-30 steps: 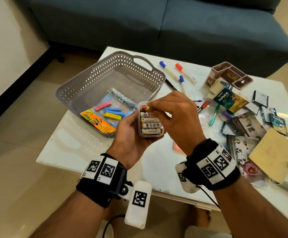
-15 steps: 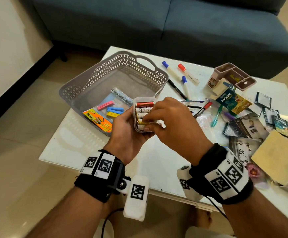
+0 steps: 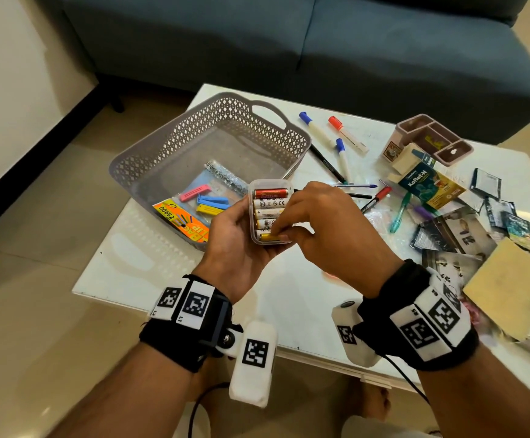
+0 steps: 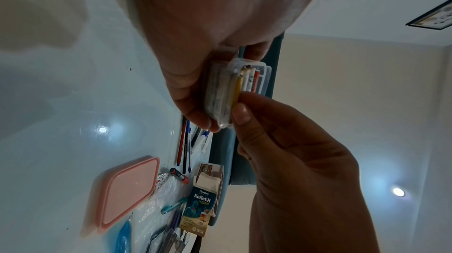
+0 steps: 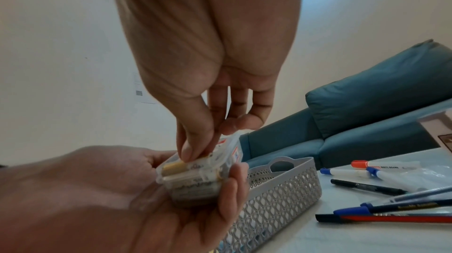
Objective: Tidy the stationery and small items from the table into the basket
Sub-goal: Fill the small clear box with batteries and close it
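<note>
My left hand (image 3: 235,245) cups a small clear plastic box (image 3: 268,210) packed with a row of batteries, held over the table's near side beside the grey basket (image 3: 168,143). My right hand (image 3: 320,229) reaches over the box, its thumb and forefinger pinching the gold battery (image 3: 268,237) at the near end. The right wrist view shows those fingertips on the gold battery (image 5: 175,166) inside the box (image 5: 195,179). The basket holds a pack of coloured clips (image 3: 194,213) and a small glittery packet.
Markers (image 3: 317,131) and pens lie right of the basket. Further right are a pink organiser (image 3: 434,139), a Koflet-H carton (image 3: 421,184), photos and a tan envelope (image 3: 510,289). A pink lid (image 4: 129,189) lies on the table under my hands. A blue sofa stands behind.
My right fingers have moved from the far end of the battery box to its near end and now pinch the gold battery. The left hand keeps holding the box.
</note>
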